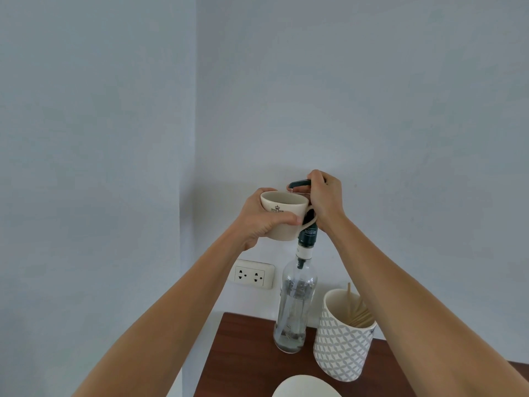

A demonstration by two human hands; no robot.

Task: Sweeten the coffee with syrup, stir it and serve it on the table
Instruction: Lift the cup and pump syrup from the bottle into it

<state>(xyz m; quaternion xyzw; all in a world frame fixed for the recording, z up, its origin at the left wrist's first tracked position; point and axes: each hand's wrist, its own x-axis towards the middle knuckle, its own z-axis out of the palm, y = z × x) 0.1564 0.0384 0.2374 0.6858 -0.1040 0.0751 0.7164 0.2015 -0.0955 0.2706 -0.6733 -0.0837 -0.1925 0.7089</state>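
In front of a pale blue-grey wall, above the far corner of a dark wooden table [246, 365], my left hand [257, 222] is wrapped tight around a cream coffee mug [282, 216], thumb across its front and fingers behind, holding it up in the air. The mug carries a small crown emblem with brown lettering that seems to read "ROYAL ROCK"; I cannot see the coffee inside from here. Low on the wall below the mug sits a white double power socket [253, 275]. Just right of the mug, a clear glass syrup bottle [294, 308] stands on the table, its dark green pump collar printed "TEISSEIRE". My right hand [325, 196] is closed over the pump head [299, 184], whose spout reaches above the mug's rim, a thin thread of syrup hanging from the nozzle. Further right on the table stands a white cup with a grey lattice pattern [342, 342] holding wooden stir sticks [359, 310]. At the bottom edge, the rim of a white plate [306, 386] shows
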